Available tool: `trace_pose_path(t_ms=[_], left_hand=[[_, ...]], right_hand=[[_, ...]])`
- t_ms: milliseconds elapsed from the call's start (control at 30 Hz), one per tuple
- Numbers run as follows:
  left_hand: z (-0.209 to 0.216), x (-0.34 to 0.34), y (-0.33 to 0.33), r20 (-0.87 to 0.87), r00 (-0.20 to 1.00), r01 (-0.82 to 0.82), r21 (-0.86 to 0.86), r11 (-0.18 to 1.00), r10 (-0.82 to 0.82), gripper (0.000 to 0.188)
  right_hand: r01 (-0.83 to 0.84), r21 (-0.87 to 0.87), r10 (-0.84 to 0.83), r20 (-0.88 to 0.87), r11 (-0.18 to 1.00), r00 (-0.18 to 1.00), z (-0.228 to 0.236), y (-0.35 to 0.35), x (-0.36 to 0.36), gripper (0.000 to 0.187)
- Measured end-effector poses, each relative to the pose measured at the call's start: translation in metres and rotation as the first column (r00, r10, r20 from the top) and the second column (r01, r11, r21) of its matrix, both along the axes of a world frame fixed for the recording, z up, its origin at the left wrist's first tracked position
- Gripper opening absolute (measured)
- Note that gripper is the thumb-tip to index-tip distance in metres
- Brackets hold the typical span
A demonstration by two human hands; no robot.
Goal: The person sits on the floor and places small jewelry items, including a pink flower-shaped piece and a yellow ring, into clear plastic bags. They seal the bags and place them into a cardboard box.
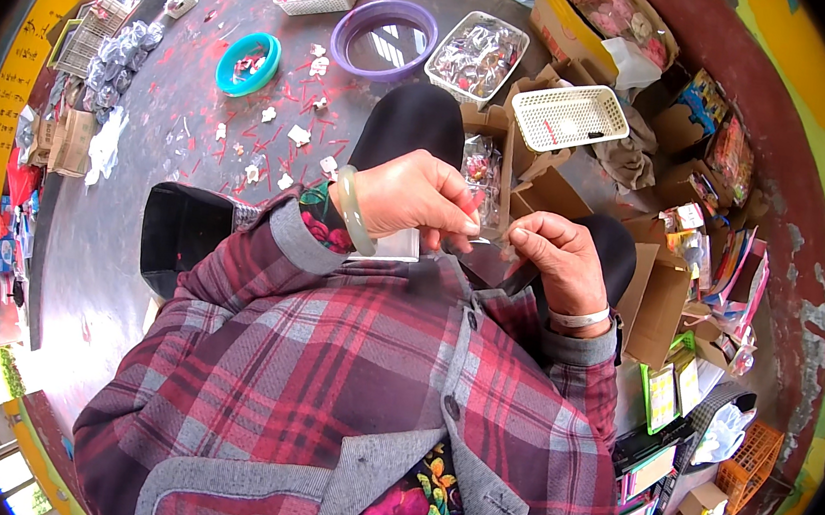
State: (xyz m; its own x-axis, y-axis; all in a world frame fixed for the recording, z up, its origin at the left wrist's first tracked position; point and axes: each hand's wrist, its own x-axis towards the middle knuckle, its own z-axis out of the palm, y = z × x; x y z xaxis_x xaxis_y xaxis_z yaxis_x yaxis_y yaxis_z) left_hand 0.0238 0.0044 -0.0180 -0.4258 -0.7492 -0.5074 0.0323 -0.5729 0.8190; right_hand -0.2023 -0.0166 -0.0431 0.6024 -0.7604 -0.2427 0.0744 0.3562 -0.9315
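Note:
In front of my body both hands are raised over my lap, fingertips a short way apart. My left hand (414,195), with a pale green bangle at its wrist, is closed in a pinch. Something small with a bit of red shows at its fingertips, too small to name. My right hand (561,263), wearing a light band, also pinches, and what its fingers hold is hardly visible. Just beyond the hands stands an open cardboard box (506,172) with small clear packets (481,164) inside. Part of a white flat thing (399,246) shows beneath my left wrist.
Farther off are a purple basin (341,41), a teal bowl (223,69), a white basket of clear packets (433,67) and a white plastic basket (587,125). Small white pieces (299,135) and red bits litter the grey surface. Boxes (656,313) crowd the right.

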Motion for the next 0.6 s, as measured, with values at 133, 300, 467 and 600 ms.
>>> trace_pose_path(t_ms=[133,300,467,600], left_hand=[[-0.001,-0.002,0.001,-0.017,1.0,-0.017,-0.024,1.0,0.017,0.009],[0.003,-0.008,0.003,0.062,0.997,-0.038,-0.053,0.998,0.042,0.01],[0.0,-0.013,0.004,0.074,0.996,-0.041,-0.022,0.999,0.042,0.011],[-0.01,-0.011,0.004,0.092,0.996,0.019,-0.026,0.999,-0.017,0.012]], right_hand=[[-0.005,0.001,0.005,-0.002,1.0,1.0,-0.001,0.001,0.001,0.012],[-0.051,0.045,0.051,0.013,0.998,0.999,-0.003,0.0,0.0,0.013],[-0.03,0.034,0.03,0.019,0.999,0.999,-0.004,0.002,0.002,0.013],[-0.018,-0.016,0.018,0.001,1.0,1.0,-0.006,0.003,0.004,0.012]])
